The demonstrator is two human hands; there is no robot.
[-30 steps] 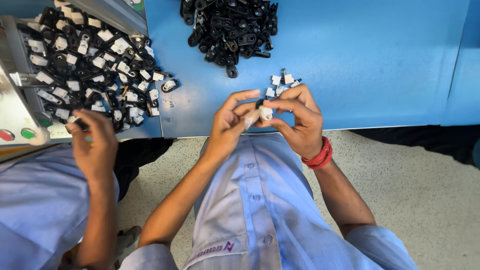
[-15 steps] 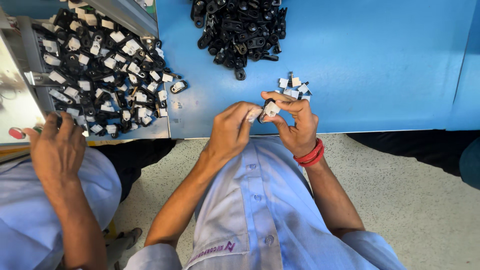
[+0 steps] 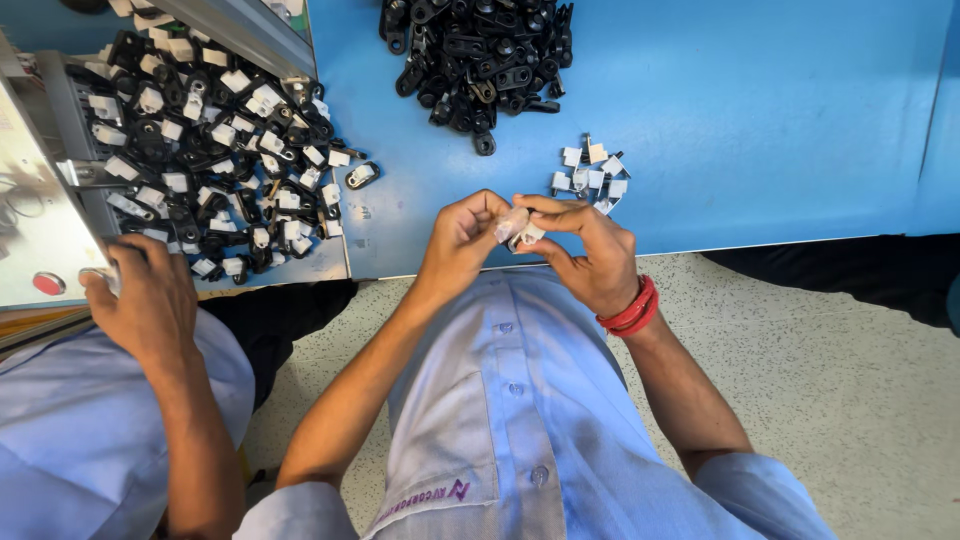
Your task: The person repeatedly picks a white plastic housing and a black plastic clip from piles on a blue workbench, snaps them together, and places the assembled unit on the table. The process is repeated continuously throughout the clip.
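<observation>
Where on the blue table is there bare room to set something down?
The blue table is bare right of the black parts pile and the small white pieces. A narrower strip lies between the black pile and the crowded mixed heap on the left.

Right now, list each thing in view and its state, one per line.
left hand: pinching small white plastic part
right hand: pinching the same part
loose white parts: small cluster on blue table
black clips: heaped on table
assembled black-and-white pieces: piled in tray
co-worker's hand: at tray edge
</observation>
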